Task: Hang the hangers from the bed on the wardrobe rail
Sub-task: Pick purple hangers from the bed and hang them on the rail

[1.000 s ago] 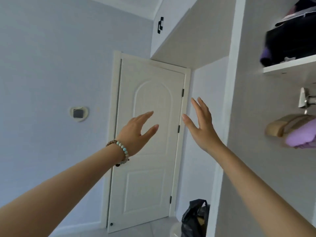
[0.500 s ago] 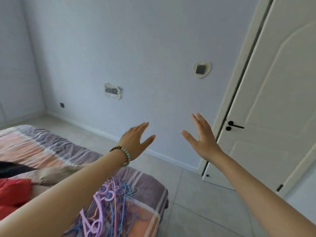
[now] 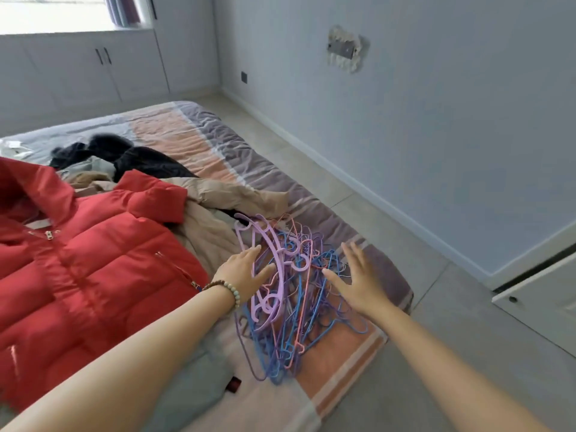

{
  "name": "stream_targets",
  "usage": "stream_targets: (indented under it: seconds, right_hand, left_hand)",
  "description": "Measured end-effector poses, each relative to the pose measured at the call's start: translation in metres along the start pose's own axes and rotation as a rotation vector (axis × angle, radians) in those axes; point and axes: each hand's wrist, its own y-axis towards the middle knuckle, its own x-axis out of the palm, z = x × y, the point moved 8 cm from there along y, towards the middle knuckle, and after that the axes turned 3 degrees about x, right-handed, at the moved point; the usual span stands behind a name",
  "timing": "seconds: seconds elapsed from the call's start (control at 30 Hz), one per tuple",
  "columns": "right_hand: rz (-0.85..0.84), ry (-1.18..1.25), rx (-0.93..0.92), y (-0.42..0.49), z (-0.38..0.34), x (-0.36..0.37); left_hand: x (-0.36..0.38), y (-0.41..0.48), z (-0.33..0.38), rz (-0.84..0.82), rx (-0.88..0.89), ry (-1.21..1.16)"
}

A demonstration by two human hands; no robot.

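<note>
A tangled heap of purple, blue and pink hangers (image 3: 291, 294) lies on the near right corner of the bed (image 3: 215, 141). My left hand (image 3: 244, 272), with a bead bracelet on the wrist, reaches over the left side of the heap with its fingers straight, the fingertips at the thick lilac hangers. My right hand (image 3: 358, 280) hovers over the right side of the heap, fingers spread and holding nothing. The wardrobe rail is out of view.
A red padded jacket (image 3: 84, 263), a beige coat (image 3: 215, 198) and dark clothes (image 3: 124, 157) lie on the bed left of the hangers. Tiled floor (image 3: 436, 322) runs along the bed's right side to the wall. A white door (image 3: 539, 294) stands at the right edge.
The view has swung left and down from the wardrobe and door to the bed. Both hands have dropped from in front of the wall to just over the hanger heap.
</note>
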Motion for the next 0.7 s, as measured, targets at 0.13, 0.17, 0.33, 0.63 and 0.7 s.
stream_targets:
  seconds: [0.13, 0.17, 0.33, 0.63, 0.7]
  right_hand:
    - [-0.151, 0.055, 0.058, 0.027, 0.034, 0.079]
    - [-0.189, 0.081, 0.076, 0.032, 0.042, 0.096]
    - [-0.333, 0.274, 0.178, 0.059, 0.07, 0.168]
    - [-0.458, 0.537, 0.381, 0.115, 0.085, 0.259]
    - [-0.452, 0.567, 0.407, 0.125, 0.088, 0.272]
  left_hand:
    - [0.061, 0.012, -0.045, -0.07, -0.124, -0.044]
    - [0.075, 0.016, -0.053, -0.084, -0.155, -0.066]
    - [0.138, 0.032, -0.083, -0.148, -0.284, -0.203]
    - [0.205, 0.063, -0.114, -0.123, -0.452, -0.495]
    - [0.22, 0.07, -0.124, -0.135, -0.508, -0.562]
